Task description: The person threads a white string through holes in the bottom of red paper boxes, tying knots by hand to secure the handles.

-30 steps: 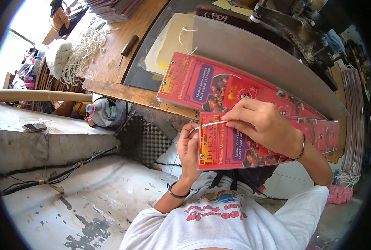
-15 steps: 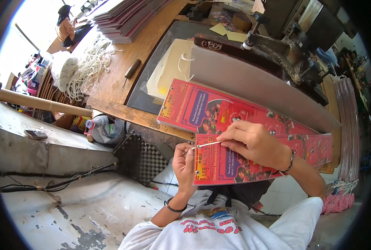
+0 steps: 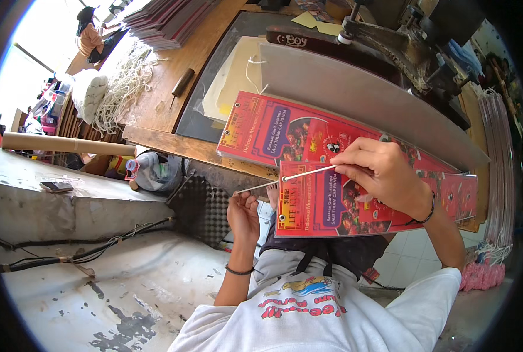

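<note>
A long red printed hanging sign (image 3: 301, 218) lies across my lap, its short left edge fitted with two metal eyelets. White cord (image 3: 309, 172) runs through the far eyelet (image 3: 284, 178) and is stretched out on both sides. My right hand (image 3: 385, 176) pinches the cord above the sign's printed face. Left of the edge, my left hand (image 3: 243, 220) grips the cord's other end between thumb and fingers. Just beyond lies a second red sign (image 3: 255, 126), on top of a stack at the table edge. A loop of white cord shows behind that stack.
The wooden table (image 3: 150, 139) bears a wooden-handled awl (image 3: 182, 83), a heap of white cords (image 3: 123, 88) and stacked boards (image 3: 167, 23). A metal clamp-like machine (image 3: 390, 50) stands at the back right. Bundled strips (image 3: 496, 170) hang at right. A person (image 3: 89, 36) sits far left.
My hands have moved apart, drawing the cord longer through the eyelet. The left hand went left and away from the sign's edge; the right hand shifted rightward and farther out.
</note>
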Demonstrator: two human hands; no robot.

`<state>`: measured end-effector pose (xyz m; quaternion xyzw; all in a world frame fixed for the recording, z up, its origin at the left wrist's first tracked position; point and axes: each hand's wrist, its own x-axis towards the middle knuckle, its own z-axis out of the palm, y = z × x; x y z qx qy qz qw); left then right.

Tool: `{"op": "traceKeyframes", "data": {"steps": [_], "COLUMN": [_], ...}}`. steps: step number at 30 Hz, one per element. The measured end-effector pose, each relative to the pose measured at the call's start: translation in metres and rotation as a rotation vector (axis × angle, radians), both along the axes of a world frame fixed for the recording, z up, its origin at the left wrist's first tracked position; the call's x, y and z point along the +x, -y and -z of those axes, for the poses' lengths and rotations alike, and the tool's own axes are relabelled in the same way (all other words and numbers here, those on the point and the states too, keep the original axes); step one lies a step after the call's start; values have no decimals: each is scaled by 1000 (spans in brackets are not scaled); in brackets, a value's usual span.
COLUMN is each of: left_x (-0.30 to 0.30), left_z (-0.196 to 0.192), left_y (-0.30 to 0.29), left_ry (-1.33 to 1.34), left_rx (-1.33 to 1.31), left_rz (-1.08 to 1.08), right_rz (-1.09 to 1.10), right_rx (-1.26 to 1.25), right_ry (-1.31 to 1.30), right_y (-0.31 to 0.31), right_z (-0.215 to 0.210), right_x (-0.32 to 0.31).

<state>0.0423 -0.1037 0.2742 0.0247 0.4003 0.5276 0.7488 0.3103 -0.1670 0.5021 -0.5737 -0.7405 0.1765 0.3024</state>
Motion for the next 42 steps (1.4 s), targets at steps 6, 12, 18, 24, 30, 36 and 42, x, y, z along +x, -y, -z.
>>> {"op": "traceKeyframes", "data": {"steps": [6, 12, 18, 24, 30, 36, 42], "left_x": [-11, -31, -37, -46, -43, -55, -60], "left_z": [79, 121, 135, 165, 166, 176, 159], "left_y": [-4, -6, 1, 5, 11, 13, 8], "left_ry": [34, 3, -89, -18, -107, -105, -129], "left_rx": [-134, -166, -87, -143, -254, -240, -246], "left_rz": [-34, 6, 94, 120, 111, 163, 237], "right_rz": [28, 42, 31, -48, -97, -133, -117], "right_rx": [34, 37, -71, -15, 34, 72, 30], "right_ry": [-18, -21, -51, -16, 31, 89, 8], "right_y": [6, 10, 7, -4, -22, -35, -39], "right_z": [3, 3, -4, 5, 6, 8, 12], "right_x": [6, 6, -6, -26, -41, -54, -55]}}
